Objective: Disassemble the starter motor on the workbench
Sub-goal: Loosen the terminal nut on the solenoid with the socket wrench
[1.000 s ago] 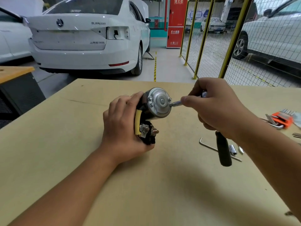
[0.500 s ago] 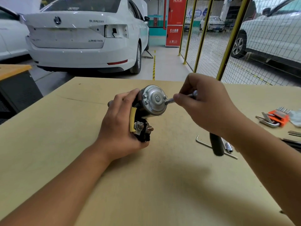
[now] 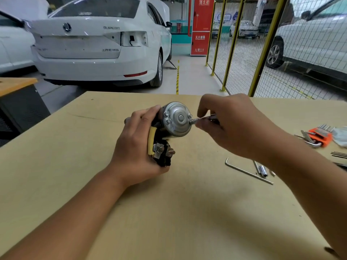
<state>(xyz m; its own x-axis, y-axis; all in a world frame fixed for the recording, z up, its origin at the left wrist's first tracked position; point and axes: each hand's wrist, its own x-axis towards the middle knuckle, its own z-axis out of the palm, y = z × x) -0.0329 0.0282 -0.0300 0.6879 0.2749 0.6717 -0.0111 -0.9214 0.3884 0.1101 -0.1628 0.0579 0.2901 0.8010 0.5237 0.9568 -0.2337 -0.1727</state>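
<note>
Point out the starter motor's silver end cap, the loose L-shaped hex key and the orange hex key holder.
silver end cap (image 3: 176, 119), head view, its domed face.
L-shaped hex key (image 3: 247, 173), head view, middle of its long arm.
orange hex key holder (image 3: 322, 136), head view, its orange body.

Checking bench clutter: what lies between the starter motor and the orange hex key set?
In the head view, the right hand holding a driver tool fills the stretch between starter motor and hex key set.

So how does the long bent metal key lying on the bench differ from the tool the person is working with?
The long bent silver hex key lies loose on the tan wooden workbench, untouched; the slim silver driver is pinched in the right hand. The hex key shows its whole L shape; the driver is mostly hidden by fingers. The driver's tip meets the starter motor's round silver end cap, gripped by the left hand. Both are silvery metal.
</note>
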